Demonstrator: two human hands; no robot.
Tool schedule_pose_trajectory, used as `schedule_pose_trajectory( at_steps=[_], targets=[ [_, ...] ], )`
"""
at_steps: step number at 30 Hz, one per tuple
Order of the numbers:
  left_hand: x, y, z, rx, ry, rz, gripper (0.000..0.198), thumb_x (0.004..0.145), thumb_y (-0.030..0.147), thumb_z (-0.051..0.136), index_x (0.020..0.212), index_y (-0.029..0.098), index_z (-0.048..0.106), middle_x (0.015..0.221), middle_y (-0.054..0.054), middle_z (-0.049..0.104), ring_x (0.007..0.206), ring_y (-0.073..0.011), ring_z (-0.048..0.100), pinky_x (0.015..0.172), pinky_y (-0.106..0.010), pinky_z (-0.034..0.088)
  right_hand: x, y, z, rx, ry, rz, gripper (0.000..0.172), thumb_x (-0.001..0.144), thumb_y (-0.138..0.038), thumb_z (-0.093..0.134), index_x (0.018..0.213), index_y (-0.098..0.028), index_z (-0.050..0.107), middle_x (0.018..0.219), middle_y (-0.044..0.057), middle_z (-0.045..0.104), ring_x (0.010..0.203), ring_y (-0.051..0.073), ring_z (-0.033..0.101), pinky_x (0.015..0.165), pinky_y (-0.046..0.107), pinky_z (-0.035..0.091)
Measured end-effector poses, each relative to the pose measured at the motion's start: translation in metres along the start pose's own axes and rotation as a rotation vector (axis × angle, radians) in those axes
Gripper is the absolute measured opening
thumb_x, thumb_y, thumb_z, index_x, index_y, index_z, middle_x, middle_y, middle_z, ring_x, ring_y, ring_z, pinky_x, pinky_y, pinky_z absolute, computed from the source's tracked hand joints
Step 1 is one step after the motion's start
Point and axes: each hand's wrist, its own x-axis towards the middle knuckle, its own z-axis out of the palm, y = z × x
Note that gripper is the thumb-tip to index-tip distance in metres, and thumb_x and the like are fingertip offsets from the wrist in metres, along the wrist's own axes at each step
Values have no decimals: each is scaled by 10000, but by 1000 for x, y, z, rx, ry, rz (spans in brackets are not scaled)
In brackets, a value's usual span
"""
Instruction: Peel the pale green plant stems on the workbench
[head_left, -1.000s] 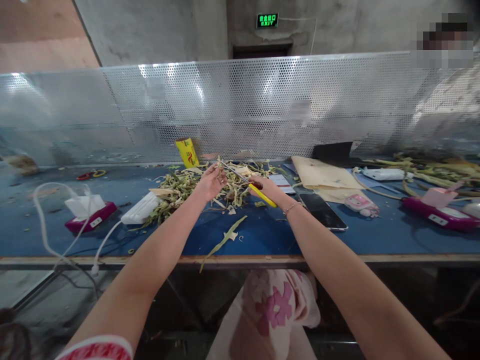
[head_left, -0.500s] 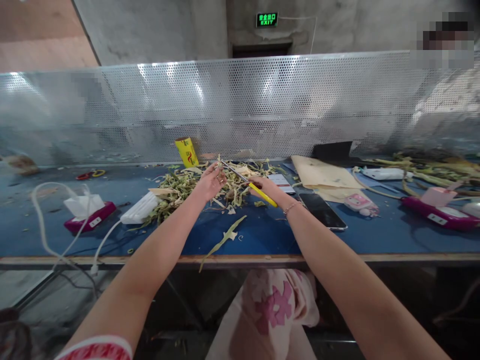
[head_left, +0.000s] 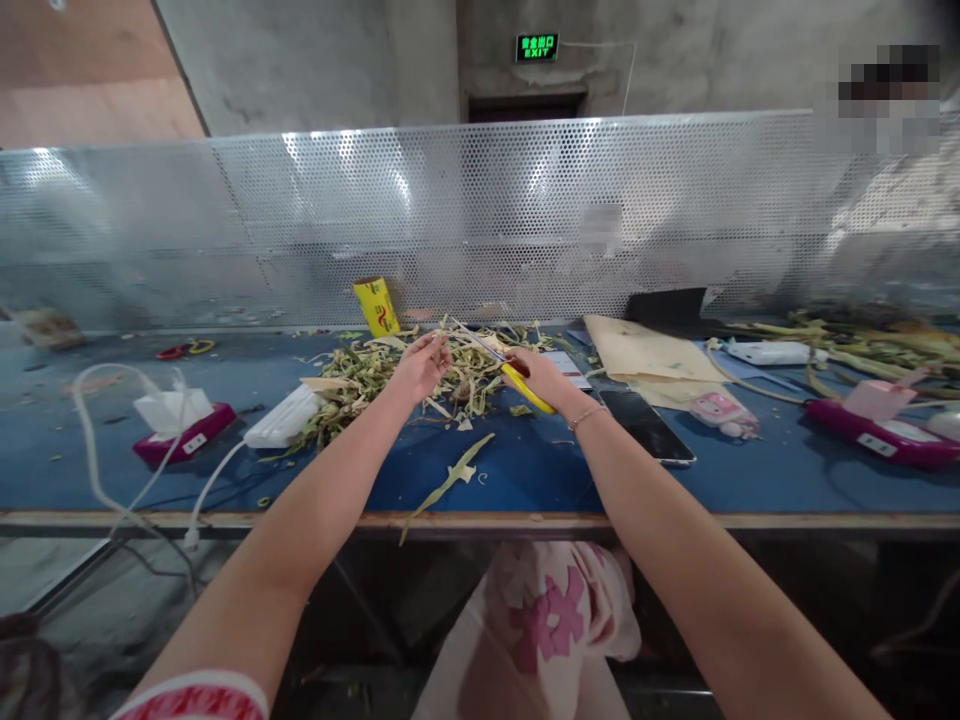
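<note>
My right hand (head_left: pixel 531 372) is wrapped round the yellow handle of a pair of scissors (head_left: pixel 480 343), whose metal blades point up and left toward my left hand. My left hand (head_left: pixel 426 366) is closed, thumb and fingertips pinched together at what looks like a small piece of dried plant; most of it is hidden by the fingers. Beneath and around both hands spreads a pile of dried, pale green plant pieces (head_left: pixel 352 375). One long withered leaf (head_left: pixel 450 480) lies on the blue table (head_left: pixel 540 470) in front, reaching over its edge.
Left of the pile are a white power strip (head_left: pixel 281 418) and a purple socket block (head_left: pixel 184 435) with loose cables. A yellow box (head_left: pixel 376 307) stands behind it. To the right lie a phone (head_left: pixel 646 428), brown paper (head_left: pixel 649 350) and a pink case (head_left: pixel 724 413). A perforated metal screen (head_left: pixel 510 220) closes the back.
The scissors' tips have drawn slightly away from the left fingertips. The plant piece showing above those fingers is less visible now. Both hands stay over the pile.
</note>
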Motion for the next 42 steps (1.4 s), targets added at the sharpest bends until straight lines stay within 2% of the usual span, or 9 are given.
schedule_pose_trajectory(
  at_steps=[3,8,19,38,42],
  targets=[
    [2,-1,-2,26,30,6,109,674,63,620,681,136,539,599,16,593,503,-49,525,567,-189,450,-2,1,-3,-69,-2,1,340,756,-305,529,1062,-158,501,938,91,621,795,180,579,696,272,435],
    [5,-2,-3,68,102,52,93,661,55,620,665,122,556,578,8,582,485,-42,502,538,-175,430,-3,6,-2,-126,-34,12,321,766,-284,516,1064,-164,504,894,91,633,746,180,578,654,261,428],
    [2,-6,-1,195,28,79,74,603,43,638,602,99,589,535,1,569,488,-50,491,525,-176,401,-3,5,-2,-55,-81,39,308,736,-195,555,1042,-157,540,995,99,623,891,190,584,790,298,438],
    [5,-9,-6,236,13,75,80,557,98,671,603,97,606,536,-7,575,480,-64,497,529,-202,398,1,14,3,-68,-94,13,281,755,-237,546,1026,-163,563,995,92,632,897,191,588,772,286,444],
    [3,-9,-4,221,23,66,76,572,76,665,609,96,601,541,-8,577,480,-61,503,541,-201,411,0,12,0,-105,-100,29,279,746,-254,551,1012,-173,571,982,85,638,867,202,593,709,276,448]
  ],
)
